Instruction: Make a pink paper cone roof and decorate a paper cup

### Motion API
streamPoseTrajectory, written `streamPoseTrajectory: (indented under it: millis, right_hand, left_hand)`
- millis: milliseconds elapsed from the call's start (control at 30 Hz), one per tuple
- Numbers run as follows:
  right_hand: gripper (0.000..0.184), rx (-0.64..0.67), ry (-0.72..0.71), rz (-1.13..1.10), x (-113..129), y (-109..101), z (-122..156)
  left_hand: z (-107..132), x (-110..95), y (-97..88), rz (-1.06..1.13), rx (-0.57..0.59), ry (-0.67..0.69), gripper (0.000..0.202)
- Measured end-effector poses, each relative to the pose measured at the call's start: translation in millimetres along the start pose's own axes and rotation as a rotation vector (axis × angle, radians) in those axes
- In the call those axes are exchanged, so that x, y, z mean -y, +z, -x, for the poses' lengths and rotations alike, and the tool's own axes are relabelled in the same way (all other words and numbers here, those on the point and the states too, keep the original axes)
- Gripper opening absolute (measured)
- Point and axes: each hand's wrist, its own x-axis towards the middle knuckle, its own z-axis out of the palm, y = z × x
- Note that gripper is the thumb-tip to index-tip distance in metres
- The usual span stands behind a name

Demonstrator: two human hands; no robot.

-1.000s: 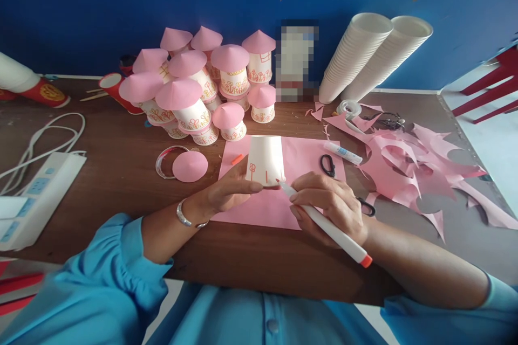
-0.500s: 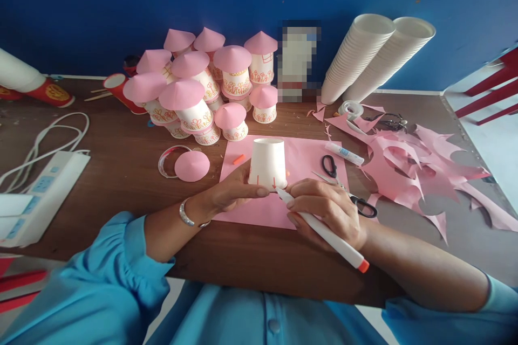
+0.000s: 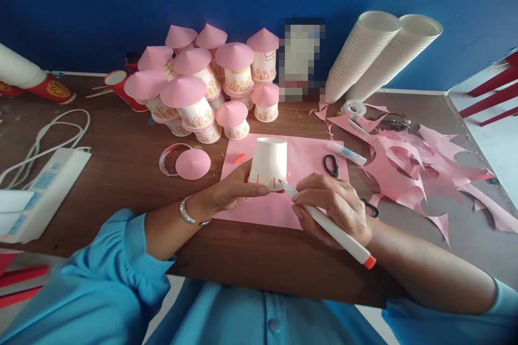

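My left hand [image 3: 243,186] is closed round a white paper cup [image 3: 270,159], held upside down over a pink paper sheet [image 3: 283,213]. Short orange-red strokes mark the cup near its rim. In my right hand [image 3: 334,207] is a white marker pen [image 3: 338,232] with an orange end, its tip at or very near the cup's lower right side. Partly hidden behind that hand lie black-handled scissors [image 3: 331,166]. An orange marker cap [image 3: 240,158] rests on the sheet, and a glue stick [image 3: 347,153] lies at its right edge.
Several decorated cups with pink cone roofs [image 3: 184,91] stand at the back. A loose pink cone [image 3: 193,164] lies beside a tape roll [image 3: 168,160]. Two stacks of white cups [image 3: 364,51] lean on the blue wall. Pink scraps [image 3: 404,167] cover the right; a power strip [image 3: 48,194] is at left.
The marker and my right hand have shifted slightly right and up along the cup. My left hand keeps its hold on the cup.
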Motion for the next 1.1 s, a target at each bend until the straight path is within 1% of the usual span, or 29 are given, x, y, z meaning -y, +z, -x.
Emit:
streamPoseTrajectory:
  millis: [167, 300, 433, 800, 1100]
  right_hand:
    - [0.025, 0.017, 0.007, 0.004, 0, 0, -1]
    - [0.026, 0.027, 0.01, 0.001, 0, 1, 0]
    - [0.024, 0.036, 0.019, 0.006, 1, 1, 1]
    - [0.026, 0.027, 0.018, 0.007, 0, 2, -1]
    - [0.025, 0.022, 0.022, 0.043, 1, 1, -2]
  left_hand:
    - [1, -2, 0.6, -0.066, -0.022, -0.041, 0.052]
    - [1, -8, 5.4, -0.103, -0.043, -0.051, 0.048]
    - [0, -11, 7.7, -0.123, -0.039, -0.056, 0.047]
    - [-1, -7, 4.4, -0.131, -0.015, -0.038, 0.046]
    - [0, -8, 5.7, -0.125, -0.03, -0.059, 0.049]
